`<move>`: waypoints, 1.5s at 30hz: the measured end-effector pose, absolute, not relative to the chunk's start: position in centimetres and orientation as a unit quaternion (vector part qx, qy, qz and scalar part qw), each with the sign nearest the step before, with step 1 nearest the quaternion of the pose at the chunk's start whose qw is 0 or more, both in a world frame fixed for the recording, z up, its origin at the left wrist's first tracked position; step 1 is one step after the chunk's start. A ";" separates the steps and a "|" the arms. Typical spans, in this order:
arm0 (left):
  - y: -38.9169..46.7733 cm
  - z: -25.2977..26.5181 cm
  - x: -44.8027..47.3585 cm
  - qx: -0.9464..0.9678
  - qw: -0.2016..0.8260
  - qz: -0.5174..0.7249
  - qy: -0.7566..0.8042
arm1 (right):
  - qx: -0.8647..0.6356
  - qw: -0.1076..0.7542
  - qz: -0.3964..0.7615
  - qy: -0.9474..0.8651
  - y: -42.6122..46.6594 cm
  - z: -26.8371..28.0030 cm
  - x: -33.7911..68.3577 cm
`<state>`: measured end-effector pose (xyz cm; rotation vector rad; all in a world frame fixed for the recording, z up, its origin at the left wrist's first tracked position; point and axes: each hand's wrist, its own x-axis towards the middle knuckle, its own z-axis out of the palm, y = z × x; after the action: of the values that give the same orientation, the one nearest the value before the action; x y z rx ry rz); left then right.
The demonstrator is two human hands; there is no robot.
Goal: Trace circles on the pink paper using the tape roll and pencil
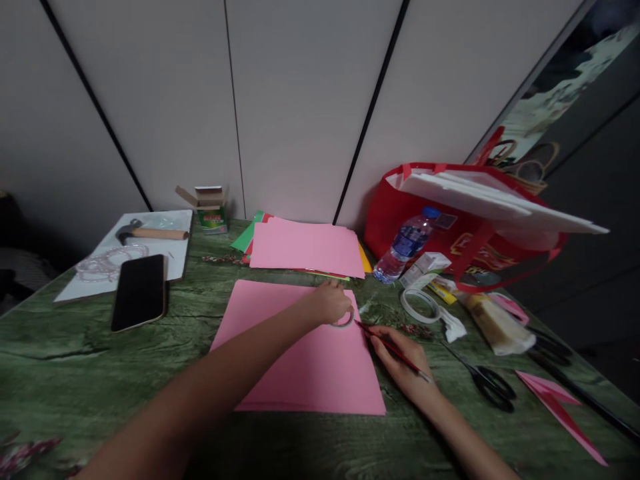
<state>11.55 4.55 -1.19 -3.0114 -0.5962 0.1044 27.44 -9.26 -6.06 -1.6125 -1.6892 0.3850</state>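
1. While the left hand [331,303] rests over a ring [344,325] (only its near edge shows), its fingers bend down toward it; whether they pinch or merely press, I cannot tell.
2. The right hand [403,375] pinches a slim red pencil [409,363] between its fingers, the tip just beside the ring.
3. That ring lies on pink paper [310,373], near its right edge.
4. Black-handled scissors [483,379] lie on the green table [75,373], right of the right hand.
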 end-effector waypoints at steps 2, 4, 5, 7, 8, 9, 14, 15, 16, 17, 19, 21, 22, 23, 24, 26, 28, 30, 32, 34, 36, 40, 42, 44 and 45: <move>4.7 -1.2 11.8 -0.982 0.032 0.042 -0.183 | -0.625 0.376 0.145 -0.668 -9.4 -6.0 27.4; 4.8 -1.1 12.0 -0.983 0.028 0.053 -0.175 | -0.614 0.373 0.135 -0.682 -9.6 -5.8 27.2; 4.9 -1.0 12.2 -0.983 0.025 0.058 -0.172 | -0.606 0.371 0.130 -0.691 -9.8 -5.7 27.0; 4.9 -0.8 12.4 -0.983 0.022 0.061 -0.171 | -0.589 0.365 0.121 -0.710 -10.2 -5.6 26.6; 5.0 -0.8 12.4 -0.983 0.020 0.062 -0.171 | -0.581 0.362 0.117 -0.720 -10.3 -5.5 26.3; 5.0 -0.7 12.5 -0.983 0.019 0.063 -0.170 | -0.571 0.359 0.114 -0.729 -10.5 -5.5 26.0; 5.0 -0.6 12.6 -0.982 0.016 0.070 -0.172 | -0.526 0.345 0.094 -0.772 -10.5 -5.4 24.2; 5.0 -0.6 12.6 -0.982 0.016 0.073 -0.172 | -0.521 0.340 0.088 -0.778 -10.4 -5.4 23.8; 5.0 -0.5 12.7 -0.982 0.017 0.076 -0.172 | -0.520 0.333 0.080 -0.783 -10.2 -5.3 23.4; 5.0 -0.4 12.7 -0.982 0.017 0.080 -0.172 | -0.519 0.325 0.069 -0.788 -10.1 -5.2 22.9; 5.0 -0.2 12.7 -0.981 0.016 0.090 -0.172 | -0.523 0.314 0.032 -0.792 -9.6 -5.1 22.0; 5.1 0.2 12.7 -0.981 0.015 0.098 -0.168 | -0.535 0.297 -0.015 -0.791 -9.1 -5.2 21.0; 5.1 0.4 12.7 -0.981 0.014 0.100 -0.165 | -0.540 0.289 -0.041 -0.790 -8.8 -5.3 20.5; 5.1 0.6 12.6 -0.981 0.013 0.102 -0.162 | -0.543 0.276 -0.064 -0.791 -8.6 -5.4 20.1; 5.1 0.8 12.6 -0.982 0.011 0.103 -0.160 | -0.544 0.258 -0.082 -0.794 -8.3 -5.5 19.7; 5.1 1.0 12.5 -0.982 0.007 0.103 -0.158 | -0.544 0.209 -0.105 -0.806 -7.8 -5.7 19.2; 5.2 1.1 12.5 -0.982 0.004 0.103 -0.158 | -0.553 0.155 -0.110 -0.811 -7.2 -5.6 18.6; 5.3 1.0 12.5 -0.982 0.002 0.101 -0.158 | -0.570 0.110 -0.104 -0.807 -6.7 -5.2 18.0; 5.5 0.8 12.4 -0.983 0.000 0.097 -0.156 | -0.590 0.077 -0.094 -0.798 -6.2 -4.6 17.3; 5.8 0.5 12.2 -0.985 -0.002 0.092 -0.149 | -0.612 0.058 -0.087 -0.784 -5.8 -4.0 16.6; 6.1 0.4 11.9 -0.986 -0.004 0.090 -0.139 | -0.630 0.050 -0.086 -0.770 -5.7 -3.6 16.2; 6.6 0.4 11.2 -0.989 -0.002 0.082 -0.126 | -0.626 0.050 -0.085 -0.773 -6.5 -3.4 16.0; 6.8 0.4 10.9 -0.989 0.000 0.079 -0.122 | -0.619 0.062 -0.071 -0.780 -7.2 -3.4 16.4; 6.8 0.5 10.8 -0.990 0.003 0.080 -0.118 | -0.621 0.092 -0.043 -0.777 -7.6 -3.0 17.1; 6.8 0.5 10.8 -0.990 0.005 0.082 -0.115 | -0.619 0.117 -0.017 -0.777 -7.8 -2.6 17.8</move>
<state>10.84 6.78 0.47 -3.1011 -0.3593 0.2581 17.79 -7.77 -2.63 -1.8112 -2.2744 -0.0507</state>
